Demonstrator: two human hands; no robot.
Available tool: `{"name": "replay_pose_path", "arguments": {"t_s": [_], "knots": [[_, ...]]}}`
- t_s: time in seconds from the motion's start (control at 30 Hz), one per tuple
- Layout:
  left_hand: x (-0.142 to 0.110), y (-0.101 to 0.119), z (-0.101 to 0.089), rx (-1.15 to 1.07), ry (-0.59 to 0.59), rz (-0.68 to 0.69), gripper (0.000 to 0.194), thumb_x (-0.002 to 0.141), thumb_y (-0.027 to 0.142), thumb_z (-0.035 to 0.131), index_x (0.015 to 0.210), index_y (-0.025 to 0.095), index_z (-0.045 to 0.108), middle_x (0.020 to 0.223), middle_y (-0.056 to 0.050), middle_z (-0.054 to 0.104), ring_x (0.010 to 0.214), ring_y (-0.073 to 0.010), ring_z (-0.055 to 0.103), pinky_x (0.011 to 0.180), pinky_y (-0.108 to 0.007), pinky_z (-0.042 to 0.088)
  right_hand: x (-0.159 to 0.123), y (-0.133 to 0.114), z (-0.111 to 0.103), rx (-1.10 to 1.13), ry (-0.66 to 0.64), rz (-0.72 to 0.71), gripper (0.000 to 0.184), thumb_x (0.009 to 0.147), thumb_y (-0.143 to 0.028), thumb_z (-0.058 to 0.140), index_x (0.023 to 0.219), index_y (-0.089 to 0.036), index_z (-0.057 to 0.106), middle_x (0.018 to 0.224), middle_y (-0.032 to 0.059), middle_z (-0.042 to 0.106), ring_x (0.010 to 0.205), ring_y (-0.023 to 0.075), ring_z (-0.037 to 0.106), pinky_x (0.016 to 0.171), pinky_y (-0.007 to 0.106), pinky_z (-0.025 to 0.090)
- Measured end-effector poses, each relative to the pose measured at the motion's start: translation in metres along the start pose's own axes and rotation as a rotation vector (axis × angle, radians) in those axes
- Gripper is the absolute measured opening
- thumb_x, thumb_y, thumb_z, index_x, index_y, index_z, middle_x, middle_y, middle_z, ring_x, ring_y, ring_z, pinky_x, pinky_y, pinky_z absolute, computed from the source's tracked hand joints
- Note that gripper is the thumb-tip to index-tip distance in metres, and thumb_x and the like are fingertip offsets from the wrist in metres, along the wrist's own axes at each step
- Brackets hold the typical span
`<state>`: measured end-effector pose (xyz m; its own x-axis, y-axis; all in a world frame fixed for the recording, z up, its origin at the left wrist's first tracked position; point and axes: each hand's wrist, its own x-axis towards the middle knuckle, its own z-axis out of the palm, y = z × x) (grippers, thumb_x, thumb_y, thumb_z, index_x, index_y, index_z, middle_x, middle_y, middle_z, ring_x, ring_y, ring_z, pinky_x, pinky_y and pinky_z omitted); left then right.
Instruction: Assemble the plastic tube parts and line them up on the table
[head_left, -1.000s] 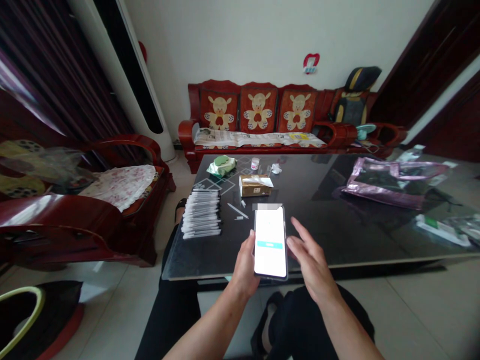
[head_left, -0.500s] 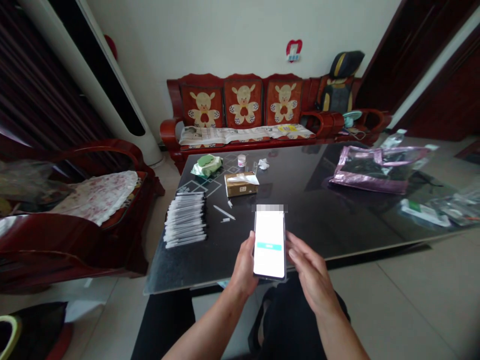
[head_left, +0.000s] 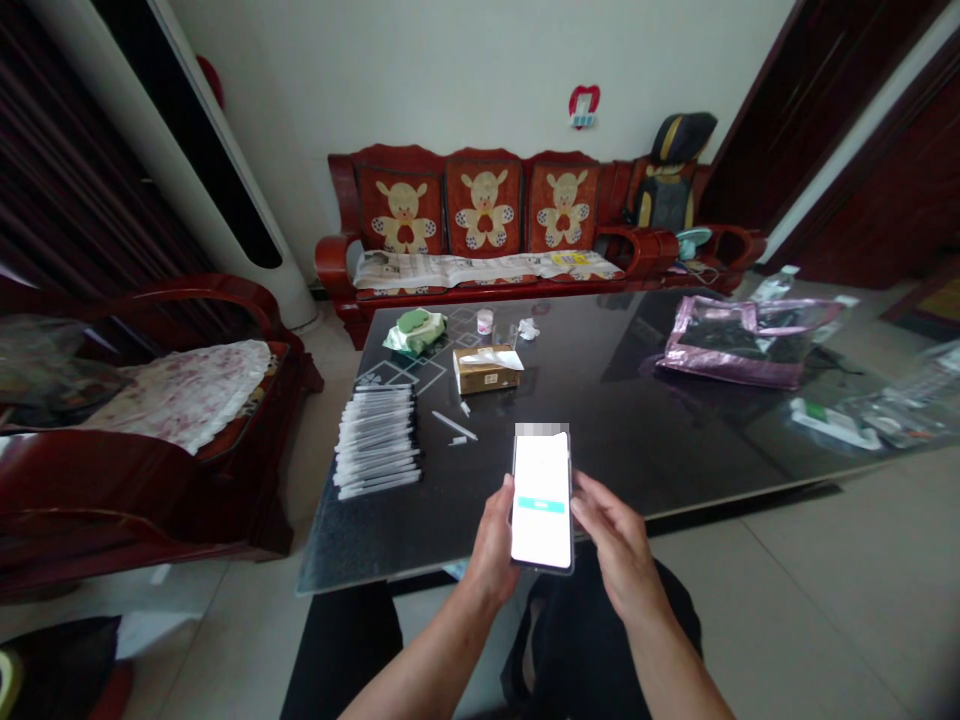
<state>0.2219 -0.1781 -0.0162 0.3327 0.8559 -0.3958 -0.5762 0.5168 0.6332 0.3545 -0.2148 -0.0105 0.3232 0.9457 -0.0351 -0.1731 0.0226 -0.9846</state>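
Observation:
My left hand [head_left: 491,545] grips a smartphone [head_left: 541,500] by its left edge, screen up, white with a teal bar. My right hand [head_left: 616,540] rests against the phone's right edge, its fingers curled onto the side. The phone hovers over the near edge of a dark glass table [head_left: 675,440]. A row of several white pens [head_left: 375,440] lies on the table to the left of my hands. A loose pen and cap [head_left: 454,427] lie beside it.
A small cardboard box [head_left: 486,368], a green wipes pack [head_left: 414,328] and a small jar [head_left: 484,321] sit further back. A pink clear bag [head_left: 742,345] and plastic packets [head_left: 847,425] lie at right. A red wooden sofa [head_left: 480,225] and armchair [head_left: 150,440] border the table.
My right hand has drawn in from open beside the phone to touching its right edge. The view has shifted slightly; the phone stays in my left hand.

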Motion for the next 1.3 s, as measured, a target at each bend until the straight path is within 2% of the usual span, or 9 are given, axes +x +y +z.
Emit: {"name": "replay_pose_path", "arguments": {"t_s": [0.3, 0.47, 0.57, 0.7, 0.93, 1.0, 1.1, 1.2, 1.3], "knots": [[-0.004, 0.012, -0.023, -0.042, 0.010, 0.047, 0.054, 0.080, 0.056, 0.059, 0.105, 0.008, 0.067, 0.086, -0.012, 0.073, 0.075, -0.0235, 0.068, 0.069, -0.030, 0.047, 0.004, 0.002, 0.030, 0.006, -0.065, 0.019, 0.051, 0.075, -0.040, 0.072, 0.121, -0.018, 0.063, 0.110, 0.0122, 0.071, 0.098, 0.0287, 0.067, 0.087, 0.040, 0.051], [-0.007, 0.017, -0.029, -0.045, 0.039, 0.073, 0.057, 0.077, 0.058, 0.061, 0.104, 0.007, 0.067, 0.086, -0.013, 0.073, 0.076, -0.0240, 0.068, 0.069, -0.031, 0.048, 0.003, -0.001, 0.045, 0.032, -0.136, 0.024, 0.055, 0.073, -0.038, 0.075, 0.123, -0.017, 0.061, 0.111, 0.0129, 0.070, 0.096, 0.0303, 0.067, 0.083, 0.041, 0.053], [-0.009, 0.018, -0.030, -0.039, 0.042, 0.074, 0.057, 0.078, 0.058, 0.060, 0.104, 0.007, 0.067, 0.086, -0.013, 0.073, 0.076, -0.0239, 0.068, 0.069, -0.031, 0.048, 0.003, -0.001, 0.050, 0.011, -0.116, 0.015, 0.057, 0.073, -0.041, 0.074, 0.122, -0.017, 0.062, 0.109, 0.0128, 0.071, 0.096, 0.0313, 0.067, 0.080, 0.041, 0.054], [-0.010, 0.016, -0.032, -0.021, 0.046, 0.065, 0.056, 0.078, 0.058, 0.060, 0.102, 0.008, 0.067, 0.084, -0.012, 0.073, 0.076, -0.0240, 0.068, 0.069, -0.031, 0.047, 0.005, 0.003, 0.045, -0.055, -0.033, 0.000, 0.051, 0.077, -0.045, 0.069, 0.118, -0.016, 0.065, 0.109, 0.0123, 0.071, 0.097, 0.0311, 0.067, 0.083, 0.041, 0.052], [-0.012, 0.008, -0.031, -0.002, 0.005, 0.025, 0.057, 0.079, 0.058, 0.060, 0.103, 0.007, 0.066, 0.083, -0.012, 0.072, 0.077, -0.0246, 0.068, 0.068, -0.031, 0.046, 0.009, 0.012, 0.024, -0.091, 0.064, -0.001, 0.045, 0.079, -0.044, 0.067, 0.117, -0.019, 0.065, 0.113, 0.0100, 0.070, 0.103, 0.0296, 0.064, 0.078, 0.036, 0.053], [-0.013, 0.005, -0.030, 0.007, 0.023, 0.006, 0.058, 0.078, 0.059, 0.060, 0.104, 0.008, 0.065, 0.084, -0.012, 0.072, 0.076, -0.0245, 0.068, 0.067, -0.031, 0.046, 0.008, 0.012, 0.022, -0.097, 0.063, -0.004, 0.048, 0.078, -0.043, 0.069, 0.119, -0.018, 0.064, 0.108, 0.0100, 0.071, 0.096, 0.0278, 0.067, 0.077, 0.034, 0.052], [-0.014, 0.001, -0.028, 0.019, 0.053, -0.011, 0.058, 0.077, 0.060, 0.061, 0.104, 0.008, 0.065, 0.085, -0.012, 0.072, 0.076, -0.0244, 0.068, 0.066, -0.031, 0.046, 0.006, 0.010, 0.021, -0.077, -0.005, -0.007, 0.055, 0.077, -0.041, 0.071, 0.125, -0.017, 0.059, 0.104, 0.0104, 0.073, 0.087, 0.0259, 0.069, 0.074, 0.034, 0.052], [-0.015, 0.000, -0.026, 0.011, 0.045, -0.017, 0.058, 0.077, 0.059, 0.062, 0.103, 0.008, 0.064, 0.085, -0.012, 0.072, 0.077, -0.0250, 0.068, 0.068, -0.032, 0.046, 0.005, 0.007, 0.022, -0.019, -0.065, 0.000, 0.059, 0.078, -0.040, 0.070, 0.130, -0.017, 0.054, 0.105, 0.0112, 0.072, 0.087, 0.0262, 0.069, 0.074, 0.035, 0.053], [-0.015, 0.000, -0.025, 0.007, 0.037, -0.021, 0.057, 0.077, 0.059, 0.061, 0.104, 0.008, 0.064, 0.085, -0.013, 0.072, 0.079, -0.0257, 0.068, 0.071, -0.033, 0.047, 0.004, 0.005, 0.022, -0.009, -0.056, -0.002, 0.059, 0.077, -0.041, 0.070, 0.129, -0.017, 0.055, 0.104, 0.0111, 0.072, 0.088, 0.0270, 0.069, 0.075, 0.035, 0.052]]}}
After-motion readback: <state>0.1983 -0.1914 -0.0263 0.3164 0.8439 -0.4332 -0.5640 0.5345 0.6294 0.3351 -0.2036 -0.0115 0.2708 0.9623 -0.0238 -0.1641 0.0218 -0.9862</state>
